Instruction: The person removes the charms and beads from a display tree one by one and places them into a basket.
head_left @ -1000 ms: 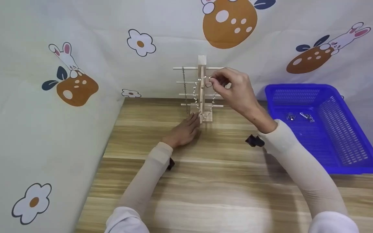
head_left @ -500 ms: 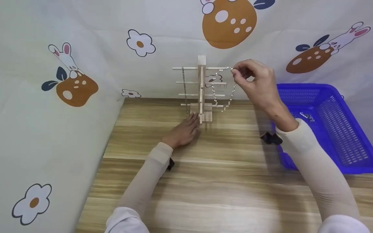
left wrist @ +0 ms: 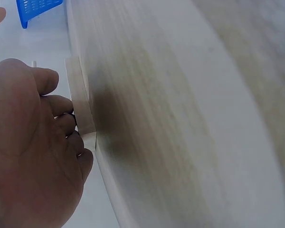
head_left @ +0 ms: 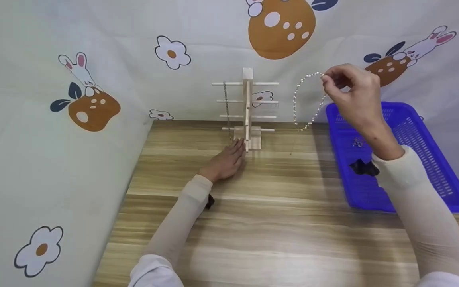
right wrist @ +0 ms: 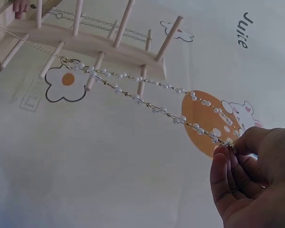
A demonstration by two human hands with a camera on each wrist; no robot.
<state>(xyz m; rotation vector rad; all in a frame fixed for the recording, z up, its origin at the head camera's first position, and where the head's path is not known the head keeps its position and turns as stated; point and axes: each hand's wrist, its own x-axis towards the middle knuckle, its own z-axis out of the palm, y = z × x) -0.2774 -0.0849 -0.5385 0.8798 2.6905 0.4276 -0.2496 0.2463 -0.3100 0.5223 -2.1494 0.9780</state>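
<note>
My right hand (head_left: 357, 93) pinches a pearl-beaded necklace (right wrist: 182, 118) between thumb and fingertips. The necklace hangs down as a loop, with a thin chain tail below it, to the right of a wooden jewelry stand (head_left: 248, 75) in the head view. Pale pegs stick out on both sides of the stand's post. A dark silver chain necklace (head_left: 226, 99) hangs from the top left peg. My left hand (head_left: 225, 161) lies low at the stand, its fingertips against the base (left wrist: 80, 102). The left wrist view shows those fingers slightly bent at the base's edge.
A blue plastic basket (head_left: 428, 155) stands on the right of the wood-grain table (head_left: 253, 223), partly under my right forearm. A small piece of jewelry (head_left: 357, 142) lies in it. A printed cloth (head_left: 209, 40) hangs close behind the stand.
My right hand has moved right and slightly up, carrying the pearl necklace from in front of the stand's post out past the right pegs. The left hand has stayed at the base.
</note>
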